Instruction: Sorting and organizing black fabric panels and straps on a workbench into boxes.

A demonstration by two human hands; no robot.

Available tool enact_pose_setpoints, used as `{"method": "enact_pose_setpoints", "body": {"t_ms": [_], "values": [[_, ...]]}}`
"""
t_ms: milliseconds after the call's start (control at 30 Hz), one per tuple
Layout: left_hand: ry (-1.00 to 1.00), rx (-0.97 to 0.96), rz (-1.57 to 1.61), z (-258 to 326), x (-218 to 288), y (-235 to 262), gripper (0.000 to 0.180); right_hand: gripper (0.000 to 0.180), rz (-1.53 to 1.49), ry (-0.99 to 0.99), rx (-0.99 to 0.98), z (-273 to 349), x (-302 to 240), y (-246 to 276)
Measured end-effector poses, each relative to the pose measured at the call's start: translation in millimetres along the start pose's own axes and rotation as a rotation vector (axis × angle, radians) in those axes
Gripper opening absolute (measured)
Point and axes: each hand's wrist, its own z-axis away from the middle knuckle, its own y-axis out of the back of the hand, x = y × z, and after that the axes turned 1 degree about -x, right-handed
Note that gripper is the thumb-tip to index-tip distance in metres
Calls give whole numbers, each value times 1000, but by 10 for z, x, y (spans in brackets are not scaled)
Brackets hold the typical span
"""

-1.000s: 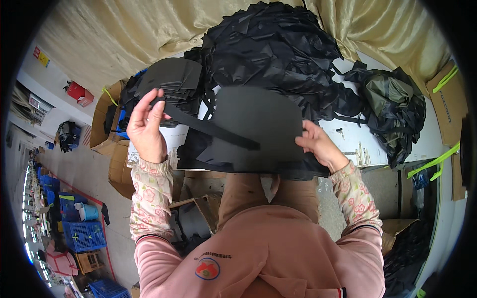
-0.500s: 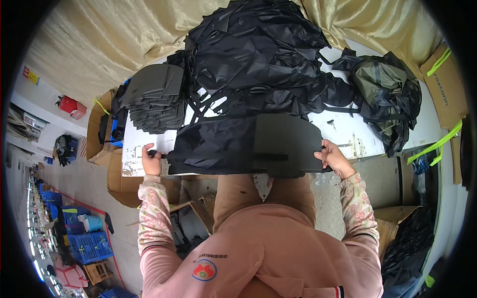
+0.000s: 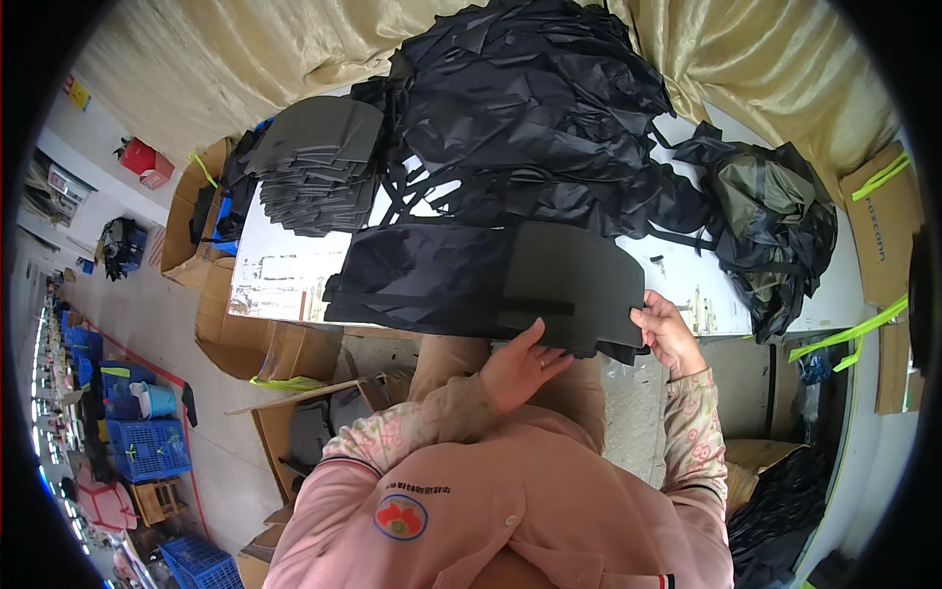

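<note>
A dark grey foam-like panel (image 3: 579, 275) with a rounded right corner lies on a black fabric piece (image 3: 422, 275) at the front of the table. My right hand (image 3: 669, 334) pinches the right edge of the panel between thumb and fingers; black fabric hangs beside those fingertips. Just below the panel's front edge is my left hand (image 3: 525, 368), its fingers apart and holding nothing. Whether its fingertips touch the edge is hard to tell. A black strip (image 3: 540, 307) runs across the lower part of the panel.
A stack of grey panels (image 3: 319, 162) stands at the table's back left. Behind the work lies a large heap of black fabric (image 3: 530, 108), with a black and olive bundle (image 3: 770, 216) to the right. Cardboard boxes (image 3: 231, 329) stand left of the white table (image 3: 280, 285).
My left hand has let go of the fabric's left end and moved right, to the panel's front edge. My right hand keeps its pinch on the right edge.
</note>
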Motion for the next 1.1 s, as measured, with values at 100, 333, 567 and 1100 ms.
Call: {"method": "enact_pose_setpoints", "body": {"t_ms": [100, 333, 567, 1100], "values": [[-122, 91, 24, -134, -53, -43, 32, 27, 74, 10, 51, 50, -5, -109], [-141, 181, -33, -221, -112, 23, 27, 25, 369, 102, 169, 106, 81, -146], [-172, 150, -37, -229, -93, -21, 33, 23, 366, 213, 199, 78, 30, -156], [-101, -304, -1090, 338, 536, -58, 20, 18, 1832, 759, 379, -1588, -678, 378]]}}
